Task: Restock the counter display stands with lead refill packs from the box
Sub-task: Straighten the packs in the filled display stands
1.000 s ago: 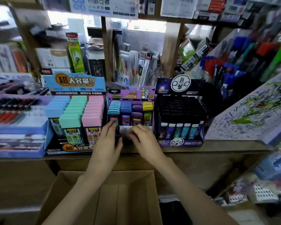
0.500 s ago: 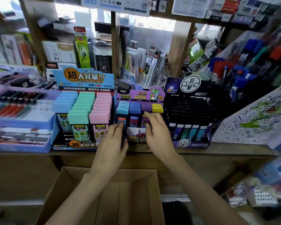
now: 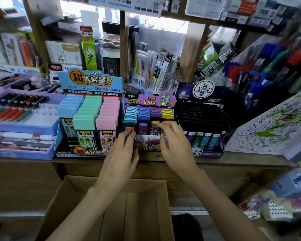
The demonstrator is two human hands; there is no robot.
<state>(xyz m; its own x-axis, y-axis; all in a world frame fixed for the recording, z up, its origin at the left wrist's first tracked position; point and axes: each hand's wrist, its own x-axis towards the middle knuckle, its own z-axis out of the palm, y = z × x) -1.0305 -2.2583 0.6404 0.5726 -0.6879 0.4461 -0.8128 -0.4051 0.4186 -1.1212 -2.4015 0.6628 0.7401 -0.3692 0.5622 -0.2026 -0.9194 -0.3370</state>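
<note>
The purple lead refill display stand (image 3: pixel 148 100) sits mid-counter with cyan, blue, purple and yellow packs in four rows. My left hand (image 3: pixel 121 150) rests at the stand's front left corner, its fingertips touching the front cyan pack (image 3: pixel 129 121). My right hand (image 3: pixel 176 145) curls over the front of the yellow row (image 3: pixel 167 113) and pinches the front pack there, which its fingers mostly hide. An open cardboard box (image 3: pixel 73 197) stands below the counter under my forearms; I see no packs inside it.
A blue stand (image 3: pixel 88 80) of large pastel packs stands to the left, and a black stand (image 3: pixel 204 119) of dark packs to the right. Pen trays (image 3: pixel 24 122) fill the far left, and a scribbled test pad (image 3: pixel 271 129) leans at right. The wooden counter edge (image 3: pixel 233 160) runs across.
My right hand has moved from the stand's front lip up to the yellow row. My left hand has shifted to the stand's left front corner by the cyan pack.
</note>
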